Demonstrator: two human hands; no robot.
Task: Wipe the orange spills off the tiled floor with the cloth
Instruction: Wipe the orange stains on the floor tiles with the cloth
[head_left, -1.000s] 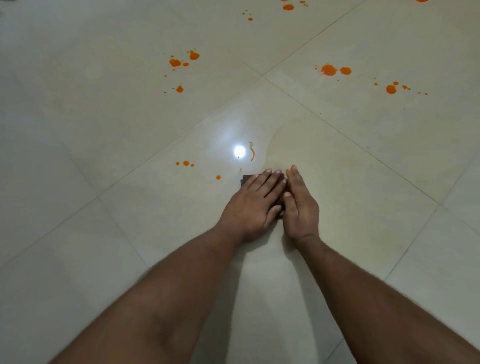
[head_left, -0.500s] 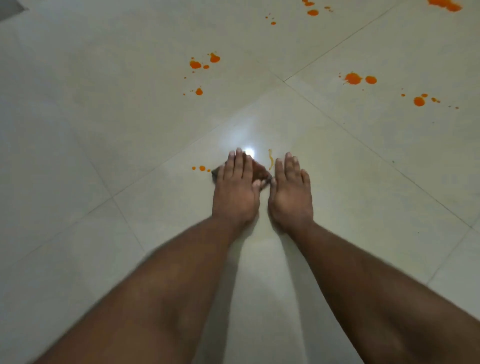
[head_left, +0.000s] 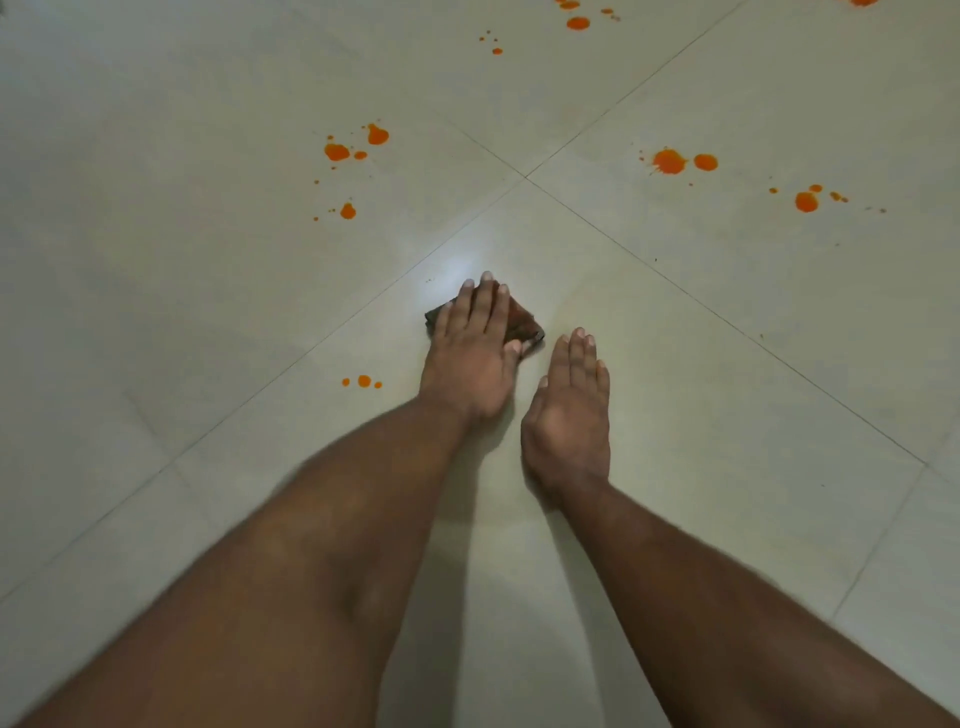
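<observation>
Both my forearms come in from the bottom edge, low over the floor.

Right hand: flat on bare tile just beside the cloth, fingers straight and together, nothing in its grip. I read it as a prop for my weight while I lean in.

Left hand: palm down on the cloth, fingers straight and pressed on top, thumb at its near edge. No pinch or curl; the open palm presses it down so the whole pad rubs the tile. The cloth is a small dark folded wad, mostly hidden under the hand, with only its right corner and a bit of its left edge showing. It sits on the near tile, just short of where four grout lines cross.

Three small drops lie near the left wrist, untouched. Probably the closest target: a short drag back and left.

Further out, a splatter cluster on the left tile and a bigger blot pair on the right tile, with a drop group beyond that. More spots at the top edge.

Judgement: most of the job is left. The small cloth may smear once loaded, so refold it.
</observation>
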